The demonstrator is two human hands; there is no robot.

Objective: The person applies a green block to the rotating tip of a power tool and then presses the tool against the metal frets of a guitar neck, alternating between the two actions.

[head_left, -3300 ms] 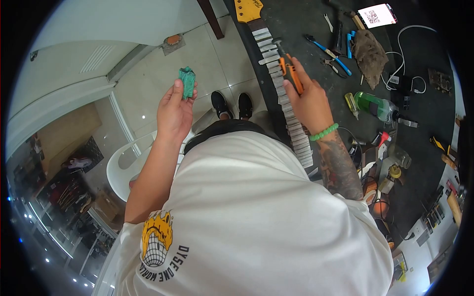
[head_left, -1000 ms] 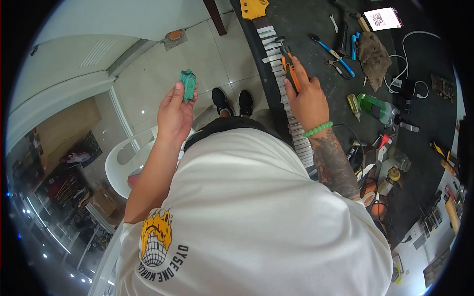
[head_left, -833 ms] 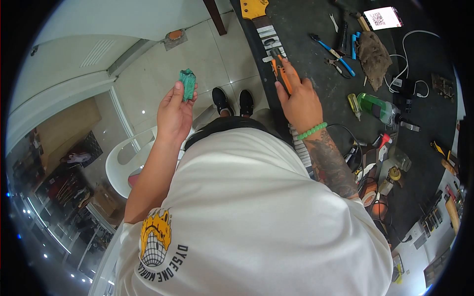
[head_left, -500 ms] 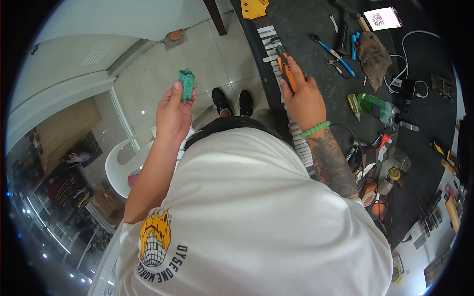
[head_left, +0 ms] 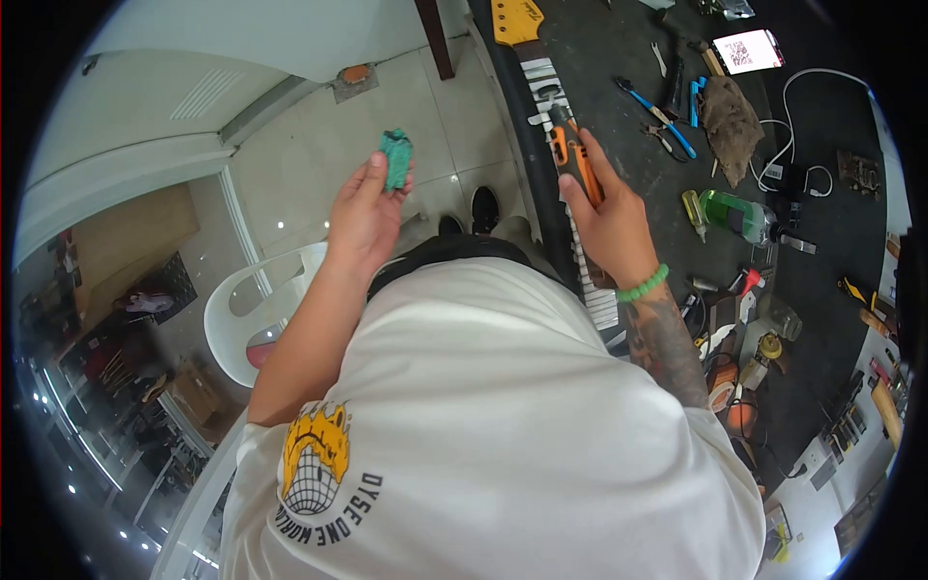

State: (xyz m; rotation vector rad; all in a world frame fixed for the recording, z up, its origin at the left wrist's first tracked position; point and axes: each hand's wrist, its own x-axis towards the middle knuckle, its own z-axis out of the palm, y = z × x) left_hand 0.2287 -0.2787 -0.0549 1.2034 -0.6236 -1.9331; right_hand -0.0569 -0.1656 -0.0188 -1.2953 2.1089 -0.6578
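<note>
My left hand (head_left: 365,217) pinches a crumpled green block (head_left: 396,159) between thumb and fingers, above the tiled floor. On the right, my right hand (head_left: 614,217), with a green bead bracelet at the wrist, holds an orange and black power tool (head_left: 577,164). The tool's small round head (head_left: 549,94) is over a guitar neck (head_left: 537,70) covered with white strips. A yellow headstock (head_left: 517,21) forms the neck's far end. My right palm and forearm hide part of the neck.
The dark workbench (head_left: 619,39) carries blue-handled pliers (head_left: 672,132), a brown cloth (head_left: 732,121), a phone (head_left: 747,51), a green bottle (head_left: 735,215), white cables and several tools. A white chair (head_left: 232,324) stands at the left. One dark shoe (head_left: 485,210) shows below.
The view has shifted. Both hands appear a little farther right, still with the green block and the orange tool. One shoe is now mostly hidden by the body.
</note>
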